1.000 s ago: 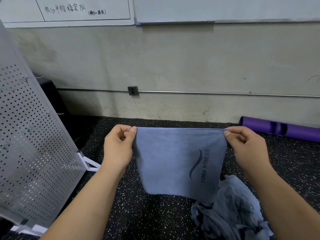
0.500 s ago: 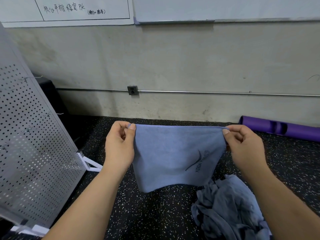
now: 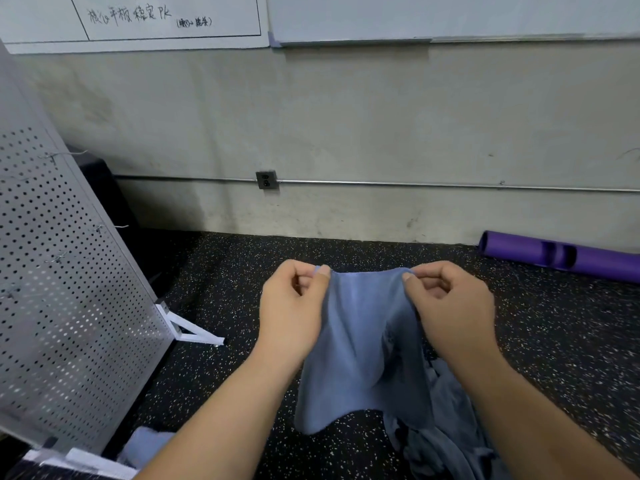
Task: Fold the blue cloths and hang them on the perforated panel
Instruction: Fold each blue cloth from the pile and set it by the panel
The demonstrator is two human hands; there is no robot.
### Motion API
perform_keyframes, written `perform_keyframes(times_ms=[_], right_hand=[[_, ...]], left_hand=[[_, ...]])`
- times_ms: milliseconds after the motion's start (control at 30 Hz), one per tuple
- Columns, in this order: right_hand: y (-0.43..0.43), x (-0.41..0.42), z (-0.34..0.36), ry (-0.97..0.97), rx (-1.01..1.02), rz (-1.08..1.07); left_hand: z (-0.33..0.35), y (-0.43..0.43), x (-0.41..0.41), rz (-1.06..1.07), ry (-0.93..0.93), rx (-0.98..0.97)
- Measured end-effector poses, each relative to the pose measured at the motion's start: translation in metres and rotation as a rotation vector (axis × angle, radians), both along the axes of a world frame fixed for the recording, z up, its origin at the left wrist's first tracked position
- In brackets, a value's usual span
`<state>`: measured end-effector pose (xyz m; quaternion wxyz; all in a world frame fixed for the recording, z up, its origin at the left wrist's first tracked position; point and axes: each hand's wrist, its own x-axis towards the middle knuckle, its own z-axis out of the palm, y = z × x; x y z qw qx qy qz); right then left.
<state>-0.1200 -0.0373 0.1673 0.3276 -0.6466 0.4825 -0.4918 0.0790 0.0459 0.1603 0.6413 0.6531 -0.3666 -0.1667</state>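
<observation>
From the head camera we look down at both hands, raised in front of us over the dark speckled floor (image 3: 242,393). The left hand (image 3: 294,306) has its fingers curled, thumb and forefinger pinching one top corner of a blue cloth (image 3: 363,341). The right hand (image 3: 450,306) is curled the same way and pinches the other top corner. We see the two hands close together, so the top edge between them is short and the cloth sags in soft vertical folds. It hangs free in the air, its lower edge just above the floor.

Below and to the right of it we spot a crumpled pile of blue cloths (image 3: 450,441) on the floor, partly hidden by the right forearm. At the lower left, another blue cloth (image 3: 145,445) lies by the foot of the perforated panel (image 3: 69,306). That panel stands tilted on its white stand (image 3: 194,332) at our left, well apart from the held cloth, with small wire hooks (image 3: 110,226) sticking out of it.

Further back we have a purple roller (image 3: 561,259) lying against the wall (image 3: 346,116), with an outlet box (image 3: 266,180) on a thin pipe and a whiteboard (image 3: 138,19) above.
</observation>
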Motion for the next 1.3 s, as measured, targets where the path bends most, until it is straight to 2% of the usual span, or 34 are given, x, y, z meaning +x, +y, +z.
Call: perform_keyframes(times_ms=[133,367,833,1033,1300], right_hand=[[0.018,0.015,-0.002,-0.016,-0.037,0.074],[0.039,0.026,-0.005,-0.029,-0.059,0.151],[0.041,0.028,-0.009,-0.014,-0.084,0.107],[0.041,0.03,-0.014,0.032,-0.113,0.112],[0.043,0.031,-0.016,-0.04,-0.059,0.219]], left_hand=[[-0.001,0.0,-0.019,-0.088,0.073,-0.038],[-0.002,0.005,-0.037,-0.193,0.067,-0.015],[-0.002,0.007,-0.037,-0.087,-0.016,0.064],[-0.003,0.009,-0.04,-0.091,0.013,0.058],[-0.003,0.008,-0.039,-0.134,0.091,0.032]])
